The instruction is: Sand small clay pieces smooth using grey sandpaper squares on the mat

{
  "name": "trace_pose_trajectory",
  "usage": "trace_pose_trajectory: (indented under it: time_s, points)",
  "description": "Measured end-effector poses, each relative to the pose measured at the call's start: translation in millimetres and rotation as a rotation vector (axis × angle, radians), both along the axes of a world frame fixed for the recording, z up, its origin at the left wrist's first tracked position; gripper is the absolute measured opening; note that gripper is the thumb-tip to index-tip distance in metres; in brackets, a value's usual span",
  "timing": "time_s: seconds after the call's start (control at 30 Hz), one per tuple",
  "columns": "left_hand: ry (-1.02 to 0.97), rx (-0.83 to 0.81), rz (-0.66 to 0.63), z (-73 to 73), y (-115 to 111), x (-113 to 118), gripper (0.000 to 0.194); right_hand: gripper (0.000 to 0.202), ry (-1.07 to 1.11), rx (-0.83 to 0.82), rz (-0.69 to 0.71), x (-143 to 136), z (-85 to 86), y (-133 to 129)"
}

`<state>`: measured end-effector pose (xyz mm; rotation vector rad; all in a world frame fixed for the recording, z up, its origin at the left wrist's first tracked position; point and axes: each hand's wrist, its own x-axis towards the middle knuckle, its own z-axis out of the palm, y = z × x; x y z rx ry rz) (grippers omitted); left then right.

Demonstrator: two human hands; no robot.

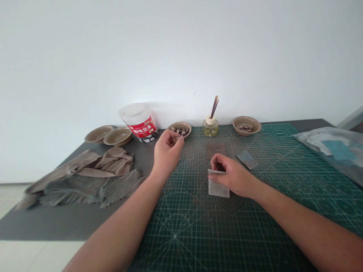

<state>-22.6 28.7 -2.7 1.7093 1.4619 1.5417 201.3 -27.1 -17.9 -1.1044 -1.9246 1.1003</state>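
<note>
On the green gridded cutting mat [198, 234], nearest the camera, the right hand [234, 175] sits with its fingers curled down over the top edge of a small pale grey square of fabric [218, 187], pinning it flat against the mat. Just to the left and a touch farther out, the left hand [166, 153] hovers at the rim of a shallow tan bowl of dark little pieces [179, 129], thumb and fingertips pinched together; whether a piece is caught between them cannot be told. Beyond the right hand lie a brown square patch [216, 150] and a grey-blue patch [247, 159], both flat on the mat. Off to the left, a heap of taupe and grey cloth [85, 177] sprawls over the dark table. Along the wall stand two empty tan bowls [109, 135], a tilted clear plastic tub with a red label [139, 122], a small glass reed diffuser [210, 125] and another tan bowl of brown pieces [246, 125].
</note>
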Motion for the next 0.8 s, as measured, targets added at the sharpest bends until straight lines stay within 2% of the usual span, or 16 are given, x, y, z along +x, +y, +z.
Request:
trace_pose_trajectory:
  time_s: [0.13, 0.2, 0.33, 0.4, 0.5, 0.57, 0.7, 0.8]
  points:
    - [0.019, -0.012, -0.002, 0.1, -1, 1, 0.010, 0.022, 0.086, -0.055, -0.046, 2, 1.9, 1]
    - [-0.004, 0.002, 0.018, 2.3, -1, 2, 0.009, 0.016, 0.199, -0.090, -0.049, 3, 2.6, 1]
    - [-0.044, 0.045, 0.055, 7.0, 0, 0, 0.007, 0.012, 0.418, -0.020, -0.146, 2, -2.0, 3]
    - [-0.052, 0.044, 0.062, 8.0, -1, 0, 0.007, 0.011, 0.333, 0.060, -0.168, 1, -6.5, 4]
    - [-0.036, 0.020, 0.062, 7.8, -1, 0, 0.008, 0.012, 0.033, 0.225, -0.187, 2, -9.3, 3]
    - [-0.021, 0.013, 0.062, 7.2, -2, 1, 0.009, 0.014, -0.094, 0.255, -0.168, 5, -6.9, 2]
    - [-0.031, 0.005, 0.061, 5.9, -1, 1, 0.009, 0.016, -0.100, 0.187, -0.129, 10, 0.5, 0]
    - [-0.020, -0.001, 0.062, 4.3, 0, 0, 0.009, 0.018, -0.128, 0.224, -0.113, 9, 1.0, -2]
